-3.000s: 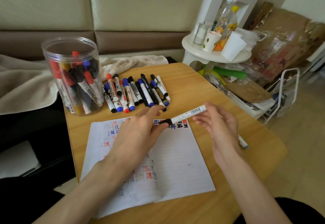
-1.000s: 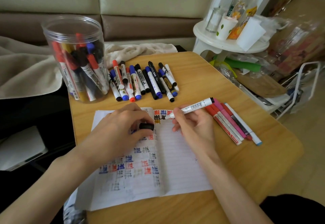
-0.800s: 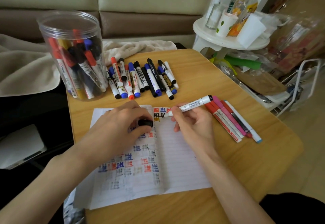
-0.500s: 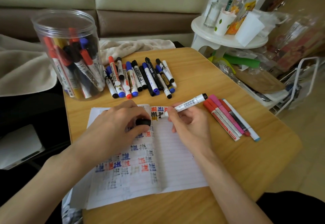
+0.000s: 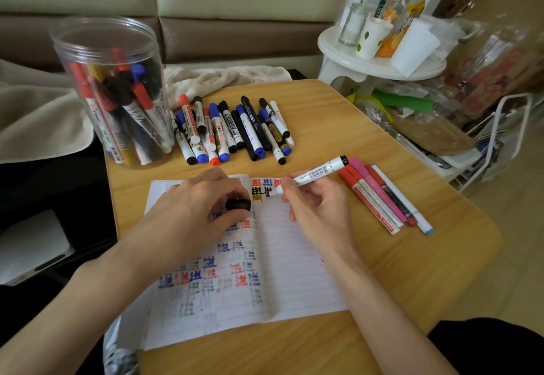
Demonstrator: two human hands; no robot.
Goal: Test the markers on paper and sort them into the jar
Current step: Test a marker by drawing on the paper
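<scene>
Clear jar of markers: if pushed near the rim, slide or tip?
Probably tips rather than slides: the jar is tall for its base. Likely hefty, packed with markers. Its smooth clear wall may slip in a grip.

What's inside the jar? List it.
Jar holds capped markers standing tilted: red, black, blue, yellow. Their exact count and any behind them are hidden.

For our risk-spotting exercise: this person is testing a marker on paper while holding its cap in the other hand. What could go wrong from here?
The marker writes close to the top edge of the paper, so a slip could ink the table. The left hand, pinching the cap, rests on the paper beside the black marks and might smear them. The right hand sits next to the loose markers on its right; a nudge could roll them toward the table edge.
</scene>
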